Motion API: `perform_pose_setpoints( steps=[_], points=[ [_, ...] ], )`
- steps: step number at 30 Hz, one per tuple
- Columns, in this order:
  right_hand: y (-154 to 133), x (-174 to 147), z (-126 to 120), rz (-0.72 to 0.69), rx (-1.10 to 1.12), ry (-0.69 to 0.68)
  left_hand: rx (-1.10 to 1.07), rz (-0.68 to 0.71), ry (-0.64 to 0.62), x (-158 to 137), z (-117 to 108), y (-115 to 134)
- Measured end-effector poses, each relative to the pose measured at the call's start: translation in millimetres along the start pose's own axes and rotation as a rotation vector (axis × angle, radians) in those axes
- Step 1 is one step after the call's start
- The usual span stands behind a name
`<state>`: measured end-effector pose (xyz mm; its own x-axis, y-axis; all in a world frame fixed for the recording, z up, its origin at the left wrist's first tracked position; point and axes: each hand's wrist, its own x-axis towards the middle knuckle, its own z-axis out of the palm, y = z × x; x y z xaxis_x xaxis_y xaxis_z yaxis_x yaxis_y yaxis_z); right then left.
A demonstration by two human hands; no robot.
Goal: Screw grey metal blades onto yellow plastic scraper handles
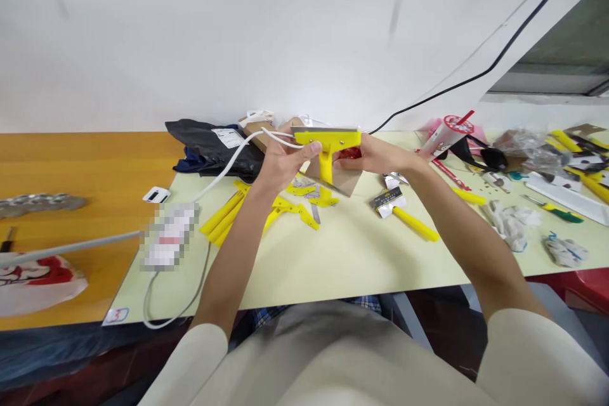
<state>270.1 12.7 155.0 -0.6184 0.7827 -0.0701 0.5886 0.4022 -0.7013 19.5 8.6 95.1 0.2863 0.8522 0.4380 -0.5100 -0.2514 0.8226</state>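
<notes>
A yellow scraper (327,137) with a wide head and a metal blade along its top edge is held up over the table. My left hand (285,163) is closed on the left end of its head, thumb across the front. My right hand (375,153) is closed at the right end, its fingers partly hidden behind the head. Below lie several yellow scraper handles (228,216) and loose yellow head pieces (304,216). To the right rests another scraper with a yellow handle (416,223) and a printed label (387,200) at its head.
A white power strip (169,238) with its cord lies on the left. Behind are a black plastic bag (214,146) and the wall. At the right stand a drink cup (447,136), crumpled white gloves (511,225), a green-yellow knife (556,210) and a white tray (571,200).
</notes>
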Motion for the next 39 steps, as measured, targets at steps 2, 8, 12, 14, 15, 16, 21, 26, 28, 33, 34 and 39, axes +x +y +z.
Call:
perform_pose_setpoints(
  steps=[2, 8, 12, 14, 15, 16, 21, 26, 28, 33, 34, 39],
  points=[
    [0, 0, -2, 0.019, 0.025, 0.014, 0.088, -0.013, -0.068, 0, -3, 4],
    [-5, -4, -11, 0.129, 0.17, -0.024, 0.16, -0.233, -0.132, 0, -6, 13],
    [1, -9, -14, 0.167, 0.193, -0.023, 0.091, -0.473, -0.125, -1, -5, 2],
    [7, -16, -15, 0.166, 0.162, -0.024, 0.056, -0.506, -0.077, -5, -3, -10],
    [9, -20, -15, 0.16, 0.134, -0.023, 0.038, -0.517, -0.048, -7, 0, -18],
    [12, -24, -15, 0.155, 0.101, -0.017, 0.023, -0.532, -0.015, -10, 3, -26],
    [27, -48, -15, 0.151, -0.034, -0.064, 0.019, -0.623, 0.122, -25, 30, -63],
    [46, -65, -10, 0.121, -0.2, -0.146, 0.023, -0.657, 0.159, -37, 58, -86],
    [57, -73, -9, 0.087, -0.228, -0.135, -0.026, -0.651, 0.131, -46, 64, -93],
    [88, -90, -8, 0.126, -0.202, -0.275, -0.005, -0.638, 0.01, -89, 58, -100],
    [94, -92, -7, 0.153, -0.203, -0.305, 0.067, -0.62, 0.017, -101, 53, -98],
    [127, -84, -4, 0.254, -0.236, -0.392, 0.778, -0.438, 0.043, -154, 8, -69]
  ],
)
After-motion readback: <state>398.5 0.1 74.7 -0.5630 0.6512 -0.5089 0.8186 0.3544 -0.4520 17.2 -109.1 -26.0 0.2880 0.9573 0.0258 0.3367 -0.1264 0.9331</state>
